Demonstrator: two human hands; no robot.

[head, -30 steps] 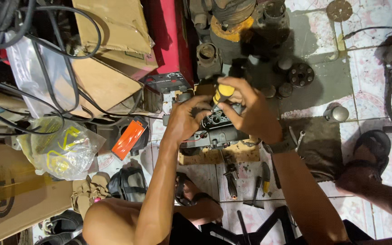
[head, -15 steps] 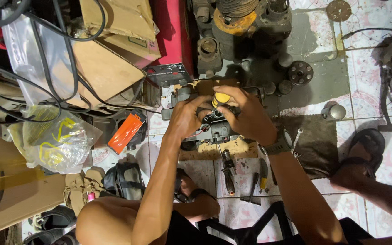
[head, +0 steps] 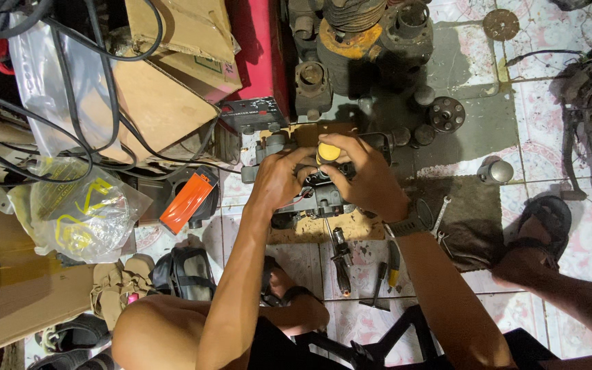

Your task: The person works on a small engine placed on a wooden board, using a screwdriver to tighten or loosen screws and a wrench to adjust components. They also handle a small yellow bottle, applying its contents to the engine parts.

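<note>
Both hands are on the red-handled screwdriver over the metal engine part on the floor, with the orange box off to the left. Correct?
Not quite: the head view shows the screwdriver handle is yellow, not red. The rest holds: left hand and right hand both grip it over the metal engine part, with the orange box off to the left.

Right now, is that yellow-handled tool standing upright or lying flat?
Upright: the yellow-handled tool shows its handle end to the camera, gripped by both hands' fingers.

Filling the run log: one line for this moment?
left hand: on metal part | right hand: gripping yellow-handled tool | floor: tiled
</note>
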